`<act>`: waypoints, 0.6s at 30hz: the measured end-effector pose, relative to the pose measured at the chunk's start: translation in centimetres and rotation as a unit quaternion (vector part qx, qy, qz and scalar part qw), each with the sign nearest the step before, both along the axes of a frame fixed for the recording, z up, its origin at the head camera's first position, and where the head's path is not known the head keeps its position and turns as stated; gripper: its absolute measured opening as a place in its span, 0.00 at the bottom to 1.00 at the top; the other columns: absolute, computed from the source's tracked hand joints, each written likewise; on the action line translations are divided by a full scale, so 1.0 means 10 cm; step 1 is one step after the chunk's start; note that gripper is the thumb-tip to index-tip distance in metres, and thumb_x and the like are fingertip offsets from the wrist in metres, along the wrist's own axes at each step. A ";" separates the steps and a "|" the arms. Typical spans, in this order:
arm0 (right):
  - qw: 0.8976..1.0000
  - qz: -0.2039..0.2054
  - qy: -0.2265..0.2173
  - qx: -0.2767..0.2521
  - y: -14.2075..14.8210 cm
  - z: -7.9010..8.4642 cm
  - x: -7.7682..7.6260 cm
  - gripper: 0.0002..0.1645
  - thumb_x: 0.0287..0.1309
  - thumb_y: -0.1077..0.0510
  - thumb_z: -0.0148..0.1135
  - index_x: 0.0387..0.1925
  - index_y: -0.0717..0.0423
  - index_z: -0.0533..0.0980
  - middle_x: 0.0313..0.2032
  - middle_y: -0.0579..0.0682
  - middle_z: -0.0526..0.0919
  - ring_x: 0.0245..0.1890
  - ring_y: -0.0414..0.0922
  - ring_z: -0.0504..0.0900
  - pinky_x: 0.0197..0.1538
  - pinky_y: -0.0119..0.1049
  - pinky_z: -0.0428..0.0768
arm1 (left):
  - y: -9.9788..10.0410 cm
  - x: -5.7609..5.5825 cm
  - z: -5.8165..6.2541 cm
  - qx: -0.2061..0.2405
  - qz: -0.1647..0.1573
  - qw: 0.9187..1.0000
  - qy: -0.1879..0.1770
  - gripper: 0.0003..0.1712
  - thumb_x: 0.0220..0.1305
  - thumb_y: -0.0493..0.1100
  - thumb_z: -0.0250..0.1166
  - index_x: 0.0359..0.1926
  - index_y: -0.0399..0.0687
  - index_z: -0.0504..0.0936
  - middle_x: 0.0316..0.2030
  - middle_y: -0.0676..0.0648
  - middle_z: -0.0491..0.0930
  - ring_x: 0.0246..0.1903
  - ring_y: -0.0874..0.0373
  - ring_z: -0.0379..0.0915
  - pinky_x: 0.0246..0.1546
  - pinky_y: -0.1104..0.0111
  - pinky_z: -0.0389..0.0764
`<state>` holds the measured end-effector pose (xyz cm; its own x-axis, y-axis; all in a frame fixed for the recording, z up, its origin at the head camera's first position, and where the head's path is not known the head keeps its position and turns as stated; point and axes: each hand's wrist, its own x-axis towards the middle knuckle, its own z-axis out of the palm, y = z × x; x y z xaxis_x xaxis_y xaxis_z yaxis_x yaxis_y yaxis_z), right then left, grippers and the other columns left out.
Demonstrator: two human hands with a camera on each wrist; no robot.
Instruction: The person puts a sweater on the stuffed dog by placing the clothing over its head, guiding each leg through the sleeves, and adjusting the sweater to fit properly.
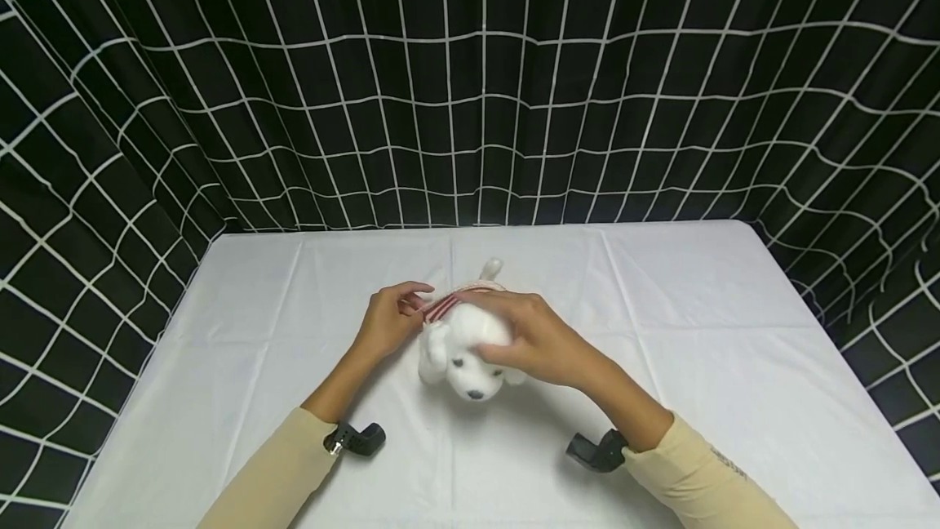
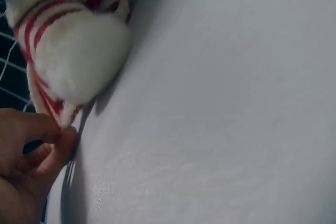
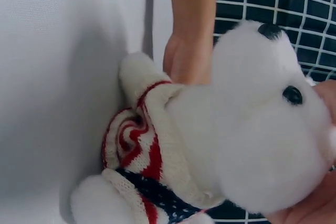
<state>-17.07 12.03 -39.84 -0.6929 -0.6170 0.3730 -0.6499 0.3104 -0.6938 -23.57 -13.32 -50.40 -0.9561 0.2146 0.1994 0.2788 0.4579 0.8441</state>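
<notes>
A white plush dog with dark eyes and nose wears a knitted sweater in red and white stripes with a dark blue band. My right hand holds the dog's head from above, thumb over the forehead near one eye; in the right wrist view the hand shows only partly behind the head. On the other side my left hand pinches the sweater's edge between thumb and fingertips, seen closely in the left wrist view. The dog faces me, its tail pointing away.
A white cloth with fold creases covers the table. Black curtains with a white grid rise behind it and on both sides. Dark wrist devices sit on both forearms, below tan sleeves.
</notes>
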 end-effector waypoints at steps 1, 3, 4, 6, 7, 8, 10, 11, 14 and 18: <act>1.000 -0.004 0.001 0.002 -0.01 0.00 0.00 0.33 0.54 0.60 0.74 0.63 0.59 0.77 0.60 0.51 0.82 0.55 0.46 0.82 0.51 0.42 0.83 | 0.00 0.00 -0.01 -0.007 -0.003 1.000 0.003 0.20 0.57 0.23 0.66 0.51 0.37 0.86 0.32 0.42 0.86 0.28 0.54 0.83 0.29 0.70 0.83; 1.000 -0.015 0.002 0.009 -0.02 0.00 0.01 0.34 0.55 0.57 0.75 0.64 0.56 0.77 0.60 0.48 0.81 0.57 0.45 0.81 0.53 0.42 0.83 | 0.00 0.02 -0.02 -0.020 -0.008 1.000 0.004 0.18 0.59 0.25 0.66 0.49 0.38 0.87 0.32 0.43 0.86 0.29 0.56 0.83 0.32 0.70 0.83; 1.000 -0.020 0.001 0.013 -0.02 0.00 0.01 0.34 0.54 0.56 0.76 0.64 0.54 0.77 0.61 0.47 0.81 0.58 0.45 0.80 0.53 0.43 0.82 | 0.00 0.04 -0.03 -0.024 -0.010 1.000 0.003 0.16 0.60 0.26 0.67 0.49 0.39 0.87 0.32 0.44 0.86 0.29 0.57 0.83 0.33 0.69 0.83; 0.999 -0.029 0.001 0.020 -0.03 -0.01 0.03 0.35 0.54 0.52 0.77 0.64 0.52 0.77 0.61 0.45 0.80 0.59 0.45 0.79 0.55 0.44 0.82 | 0.00 0.07 -0.04 -0.026 -0.008 1.000 -0.002 0.14 0.62 0.29 0.68 0.48 0.40 0.87 0.33 0.45 0.86 0.30 0.57 0.83 0.36 0.67 0.84; 0.999 -0.032 0.002 0.024 -0.03 -0.01 0.03 0.36 0.53 0.51 0.78 0.64 0.51 0.77 0.62 0.45 0.80 0.60 0.44 0.79 0.55 0.45 0.82 | 0.00 0.09 -0.03 -0.023 -0.006 1.000 -0.005 0.14 0.62 0.30 0.68 0.48 0.40 0.87 0.33 0.45 0.86 0.31 0.57 0.84 0.36 0.66 0.84; 0.999 -0.034 0.003 0.026 -0.02 -0.02 0.04 0.37 0.53 0.50 0.78 0.64 0.51 0.76 0.62 0.44 0.79 0.60 0.44 0.79 0.55 0.45 0.82 | -0.01 0.11 -0.04 -0.019 -0.003 1.000 -0.007 0.14 0.61 0.30 0.68 0.48 0.41 0.88 0.34 0.46 0.86 0.31 0.57 0.84 0.37 0.66 0.84; 0.999 -0.035 0.004 0.025 -0.02 -0.02 0.05 0.38 0.53 0.49 0.78 0.65 0.50 0.76 0.63 0.44 0.79 0.60 0.44 0.78 0.55 0.46 0.81 | -0.02 0.13 -0.03 -0.011 -0.001 1.000 -0.008 0.14 0.61 0.30 0.68 0.48 0.41 0.87 0.34 0.46 0.85 0.32 0.56 0.84 0.38 0.65 0.84; 0.999 -0.035 0.005 0.024 -0.02 -0.01 0.05 0.38 0.53 0.48 0.78 0.65 0.50 0.76 0.63 0.44 0.79 0.61 0.44 0.78 0.56 0.46 0.81 | -0.03 0.14 -0.03 -0.008 0.000 1.000 -0.009 0.15 0.61 0.30 0.67 0.49 0.41 0.87 0.35 0.46 0.85 0.32 0.56 0.84 0.37 0.66 0.83; 0.999 -0.035 0.002 0.018 0.01 -0.01 0.05 0.39 0.54 0.47 0.78 0.66 0.48 0.75 0.64 0.42 0.78 0.62 0.42 0.77 0.57 0.46 0.80 | -0.04 0.17 0.00 -0.003 0.000 1.000 -0.006 0.16 0.61 0.29 0.66 0.49 0.42 0.87 0.35 0.45 0.85 0.32 0.56 0.84 0.36 0.68 0.82; 0.999 -0.046 -0.005 0.008 0.08 -0.02 0.05 0.38 0.57 0.47 0.76 0.67 0.47 0.74 0.63 0.40 0.78 0.59 0.40 0.78 0.55 0.43 0.81 | -0.06 0.23 0.06 0.002 0.003 1.000 -0.007 0.15 0.64 0.31 0.65 0.50 0.43 0.87 0.35 0.47 0.86 0.32 0.58 0.84 0.33 0.70 0.81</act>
